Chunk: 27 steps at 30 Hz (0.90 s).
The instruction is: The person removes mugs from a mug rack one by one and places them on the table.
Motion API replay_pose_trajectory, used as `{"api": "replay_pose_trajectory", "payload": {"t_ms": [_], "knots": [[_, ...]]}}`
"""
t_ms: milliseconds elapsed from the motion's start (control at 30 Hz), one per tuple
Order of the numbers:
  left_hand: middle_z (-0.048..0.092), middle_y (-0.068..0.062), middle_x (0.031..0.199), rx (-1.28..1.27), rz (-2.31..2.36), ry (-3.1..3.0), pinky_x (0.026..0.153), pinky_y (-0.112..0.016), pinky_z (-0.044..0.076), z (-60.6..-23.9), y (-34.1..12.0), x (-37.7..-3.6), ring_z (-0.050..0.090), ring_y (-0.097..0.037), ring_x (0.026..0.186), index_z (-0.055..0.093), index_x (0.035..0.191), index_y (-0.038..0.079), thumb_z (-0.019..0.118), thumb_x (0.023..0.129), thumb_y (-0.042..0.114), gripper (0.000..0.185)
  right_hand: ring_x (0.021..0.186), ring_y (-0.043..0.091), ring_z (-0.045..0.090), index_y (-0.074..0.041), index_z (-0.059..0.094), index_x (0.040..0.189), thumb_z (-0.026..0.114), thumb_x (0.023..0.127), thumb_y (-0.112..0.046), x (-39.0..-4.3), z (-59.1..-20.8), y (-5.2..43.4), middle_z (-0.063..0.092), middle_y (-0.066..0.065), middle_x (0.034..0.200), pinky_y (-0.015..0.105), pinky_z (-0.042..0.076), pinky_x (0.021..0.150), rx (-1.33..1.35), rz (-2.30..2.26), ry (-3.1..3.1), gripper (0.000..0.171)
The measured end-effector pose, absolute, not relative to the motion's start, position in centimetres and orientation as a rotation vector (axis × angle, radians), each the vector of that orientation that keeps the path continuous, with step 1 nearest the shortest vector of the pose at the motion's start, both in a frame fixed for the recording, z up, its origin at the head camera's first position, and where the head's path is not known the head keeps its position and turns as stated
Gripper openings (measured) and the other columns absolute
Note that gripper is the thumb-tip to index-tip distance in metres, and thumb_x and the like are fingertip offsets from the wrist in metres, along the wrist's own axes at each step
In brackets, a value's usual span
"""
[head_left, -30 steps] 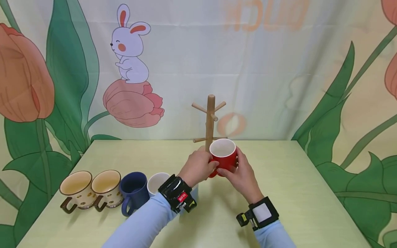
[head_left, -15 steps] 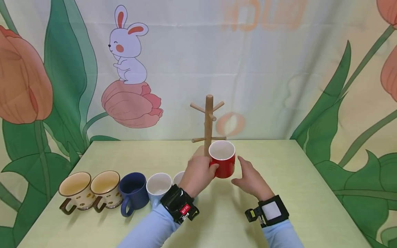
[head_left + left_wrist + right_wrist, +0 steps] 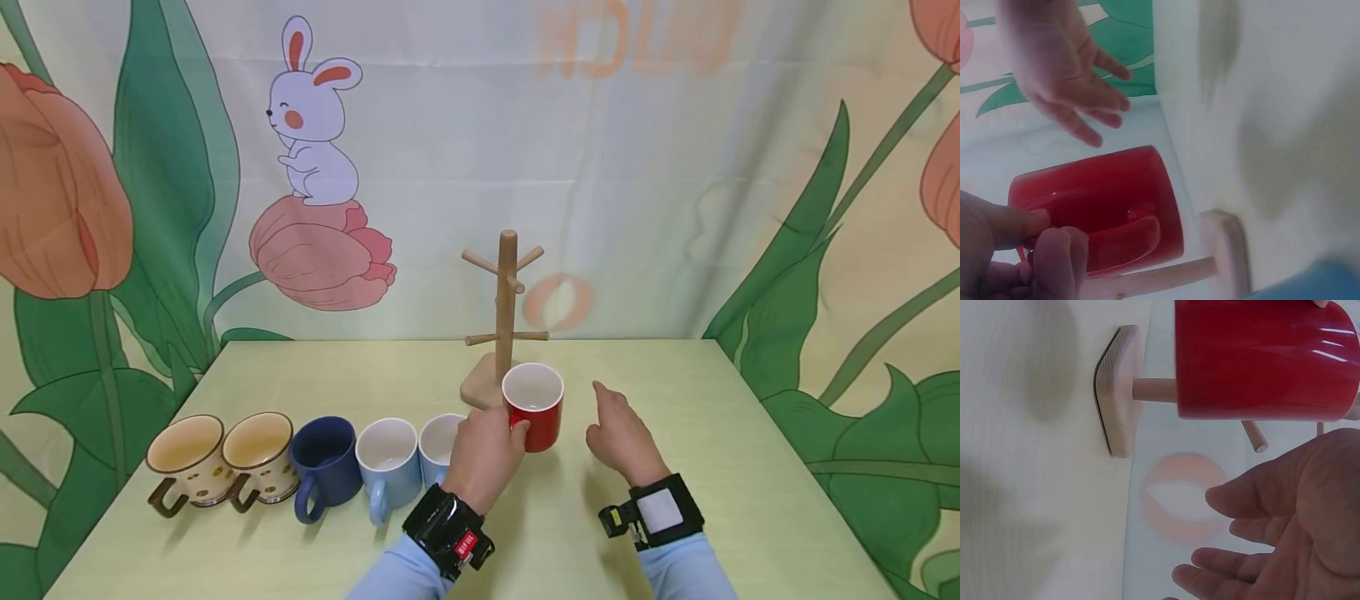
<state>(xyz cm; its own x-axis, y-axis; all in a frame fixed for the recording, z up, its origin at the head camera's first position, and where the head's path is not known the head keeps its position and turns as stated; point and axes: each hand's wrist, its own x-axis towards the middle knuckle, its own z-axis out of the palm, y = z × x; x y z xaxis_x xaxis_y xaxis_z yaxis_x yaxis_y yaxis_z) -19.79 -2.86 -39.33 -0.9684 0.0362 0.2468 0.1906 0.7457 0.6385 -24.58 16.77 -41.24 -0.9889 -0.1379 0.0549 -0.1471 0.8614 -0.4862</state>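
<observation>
My left hand (image 3: 483, 450) grasps the red mug (image 3: 533, 407) by its handle; in the left wrist view my thumb and curled fingers (image 3: 1054, 256) close around the handle. The mug stands upright, with its white inside open to the top, at about 1 o'clock from my left hand and touching it. I cannot tell if the bottom rests on the worktop (image 3: 705, 467) or is held just above it.

My right hand (image 3: 622, 433) is released and holds nothing. The fingers are relaxed and a little spread, and the palm faces the mug in the right wrist view (image 3: 1297, 531). The mug is at about 10 o'clock from this hand, near but apart from it.

The wooden mug tree (image 3: 505, 317) stands just behind the mug, at 11 o'clock from it, with bare pegs. To the left, at 9 o'clock from my left hand, a row of mugs stands on the worktop: two light blue mugs (image 3: 390, 467), a dark blue mug (image 3: 324, 467) and two cream mugs (image 3: 221, 458) with brown handles.
</observation>
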Motion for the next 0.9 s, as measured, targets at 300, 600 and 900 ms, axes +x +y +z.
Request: {"api": "replay_pose_trajectory", "payload": {"t_ms": [300, 600, 900], "knots": [[0.068, -0.008, 0.070, -0.091, -1.000, -2.667, 0.049, -0.028, 0.041, -42.5, -2.1, -18.6, 0.057, -0.020, 0.057, 0.068, 0.082, 0.000, 0.070, 0.092, 0.021, 0.023, 0.128, 0.050, 0.045, 0.009, 0.034, 0.147, 0.060, 0.093, -0.012, -24.4, -41.6, 16.7, 0.041, 0.035, 0.143, 0.060, 0.041, 0.100, 0.191, 0.667, -3.055, 0.064], [0.066, -0.013, 0.069, -0.033, -0.920, -2.595, 0.050, -0.035, 0.043, -45.2, -1.9, -18.0, 0.063, -0.030, 0.060, 0.065, 0.074, -0.001, 0.074, 0.088, 0.020, 0.026, 0.123, 0.053, 0.047, 0.003, 0.048, 0.141, 0.069, 0.091, -0.024, -24.1, -42.2, 16.8, 0.046, 0.036, 0.138, 0.065, 0.044, 0.092, 0.230, 0.394, -3.109, 0.061], [0.067, -0.015, 0.070, 0.041, -0.926, -2.600, 0.051, -0.042, 0.047, -46.5, -2.1, -17.6, 0.065, -0.035, 0.061, 0.063, 0.072, 0.001, 0.075, 0.087, 0.023, 0.029, 0.122, 0.053, 0.048, 0.004, 0.049, 0.140, 0.067, 0.091, -0.024, -23.8, -42.1, 16.6, 0.046, 0.036, 0.137, 0.063, 0.045, 0.092, 0.263, 0.414, -3.099, 0.059]]}}
